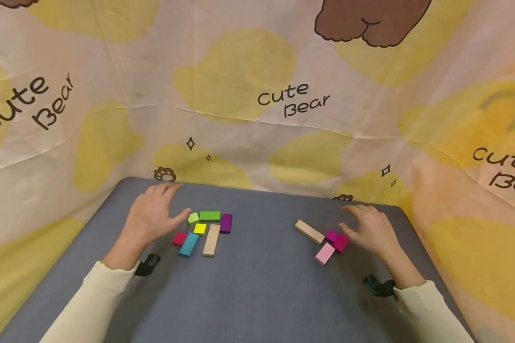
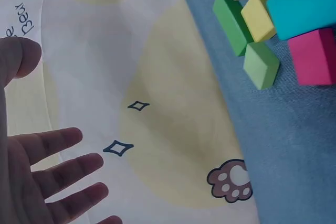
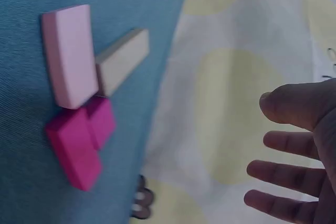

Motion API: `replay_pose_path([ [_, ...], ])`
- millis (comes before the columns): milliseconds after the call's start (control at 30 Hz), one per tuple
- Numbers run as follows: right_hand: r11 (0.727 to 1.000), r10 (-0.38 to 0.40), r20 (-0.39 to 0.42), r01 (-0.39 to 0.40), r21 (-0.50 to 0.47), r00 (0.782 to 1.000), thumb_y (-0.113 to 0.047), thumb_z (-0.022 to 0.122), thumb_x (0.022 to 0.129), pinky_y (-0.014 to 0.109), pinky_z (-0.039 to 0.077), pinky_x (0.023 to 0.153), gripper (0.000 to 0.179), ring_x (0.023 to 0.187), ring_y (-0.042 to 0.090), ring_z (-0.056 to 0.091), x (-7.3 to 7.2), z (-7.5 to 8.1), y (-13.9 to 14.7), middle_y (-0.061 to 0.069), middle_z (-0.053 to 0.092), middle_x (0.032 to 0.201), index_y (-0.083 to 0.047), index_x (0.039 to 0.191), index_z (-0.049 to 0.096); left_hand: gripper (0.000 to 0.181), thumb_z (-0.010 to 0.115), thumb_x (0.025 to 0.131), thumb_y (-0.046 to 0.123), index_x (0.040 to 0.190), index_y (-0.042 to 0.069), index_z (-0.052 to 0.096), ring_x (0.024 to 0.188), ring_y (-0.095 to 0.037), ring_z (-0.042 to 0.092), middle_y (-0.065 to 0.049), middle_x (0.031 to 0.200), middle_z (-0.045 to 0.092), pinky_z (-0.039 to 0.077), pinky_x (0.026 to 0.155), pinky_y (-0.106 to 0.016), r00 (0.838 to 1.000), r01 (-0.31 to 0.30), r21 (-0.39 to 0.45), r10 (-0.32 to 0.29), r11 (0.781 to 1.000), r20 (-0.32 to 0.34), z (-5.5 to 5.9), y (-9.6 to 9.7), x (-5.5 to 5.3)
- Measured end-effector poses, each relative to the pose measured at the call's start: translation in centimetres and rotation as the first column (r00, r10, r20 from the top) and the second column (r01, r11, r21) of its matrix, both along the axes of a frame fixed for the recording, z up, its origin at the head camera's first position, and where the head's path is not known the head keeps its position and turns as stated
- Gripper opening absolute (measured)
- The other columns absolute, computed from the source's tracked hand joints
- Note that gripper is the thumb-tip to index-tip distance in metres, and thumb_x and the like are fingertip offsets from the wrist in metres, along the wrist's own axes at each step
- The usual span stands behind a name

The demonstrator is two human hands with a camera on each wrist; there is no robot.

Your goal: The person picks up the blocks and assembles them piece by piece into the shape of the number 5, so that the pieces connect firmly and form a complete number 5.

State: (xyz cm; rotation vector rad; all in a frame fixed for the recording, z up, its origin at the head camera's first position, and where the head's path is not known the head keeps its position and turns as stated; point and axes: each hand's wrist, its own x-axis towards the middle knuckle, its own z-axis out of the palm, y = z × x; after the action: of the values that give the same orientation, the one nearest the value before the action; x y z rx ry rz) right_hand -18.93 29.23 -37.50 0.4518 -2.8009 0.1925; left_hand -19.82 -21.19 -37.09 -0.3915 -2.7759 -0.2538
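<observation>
Cloth (image 1: 240,62) with "Cute Bear" print, behind and at both sides of grey table (image 1: 262,276). Left hand (image 1: 152,216) with fingers spread wide, just beside seven toy blocks (image 1: 200,229); right hand (image 1: 371,231) equally wide, near four other blocks (image 1: 332,236). Broad room between both groups and toward the near side; far edge not far behind.
</observation>
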Motion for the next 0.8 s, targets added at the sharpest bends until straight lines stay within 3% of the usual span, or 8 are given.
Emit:
replay_pose_path([
  [200,0.998,0.0,0.12,0.008,-0.068,0.993,-0.027,0.072,0.082,0.056,0.049,0.081,0.038,0.101,0.038,0.061,-1.2,-2.3,0.3,0.015,0.069,0.111,-0.009,0.115,0.067,0.066,0.059,0.086,0.048,0.134,0.003,0.052,0.114,-0.043,0.052,-0.022,0.13,0.055,0.048,0.082,-0.059,0.999,-0.02,0.026,0.019,0.999,0.043,-0.9,0.3,0.4],
  [467,0.992,0.003,0.257,0.031,-0.126,0.966,-0.025,0.073,0.082,0.05,0.053,0.073,0.036,0.094,0.035,0.065,-2.7,-5.4,0.4,0.016,0.07,0.105,-0.007,0.112,0.069,0.066,0.061,0.084,0.049,0.13,0.002,0.055,0.107,-0.04,0.056,-0.02,0.122,0.06,0.05,0.079,-0.056,0.997,-0.031,0.043,0.028,0.999,0.065,-2.7,0.8,0.9],
  [800,0.99,-0.004,0.345,0.052,-0.132,0.939,-0.025,0.074,0.079,0.044,0.053,0.071,0.034,0.087,0.026,0.065,-3.6,-7.7,0.6,0.011,0.071,0.097,-0.009,0.109,0.07,0.062,0.063,0.082,0.047,0.126,0.004,0.059,0.101,-0.033,0.06,-0.016,0.118,0.064,0.053,0.074,-0.05,0.993,-0.028,0.111,0.015,0.993,0.115,-5.4,2.2,1.6],
])
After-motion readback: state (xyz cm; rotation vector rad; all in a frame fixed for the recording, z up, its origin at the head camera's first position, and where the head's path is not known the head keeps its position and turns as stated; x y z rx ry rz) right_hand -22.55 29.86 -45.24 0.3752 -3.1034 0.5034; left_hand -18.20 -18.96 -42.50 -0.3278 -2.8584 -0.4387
